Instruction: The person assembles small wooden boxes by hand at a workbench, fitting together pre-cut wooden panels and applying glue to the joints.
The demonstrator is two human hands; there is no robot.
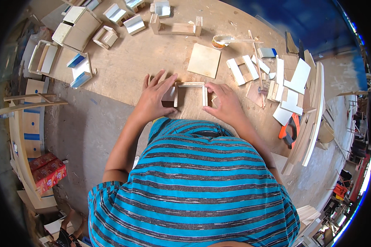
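Note:
A small U-shaped wooden frame (190, 85) stands at the near edge of the workbench, its open side toward me. Its two side boards run toward my body, joined by a board at the far end. My left hand (157, 98) grips the left side board, with fingertips at the far corner and thumb at the near end. On the opposite side, my right hand (226, 103) pinches the right side board between thumb and fingers. Just beyond the frame lies a flat, square wooden panel (204, 60).
A small bowl (221, 41) with a stick across it sits farther back. White-faced board pieces (299, 76) and an orange-handled saw (293, 131) lie at right. Several small wooden assemblies (106, 37) stand at far left. Red boxes (49, 175) rest lower left, near another person's arm (67, 220).

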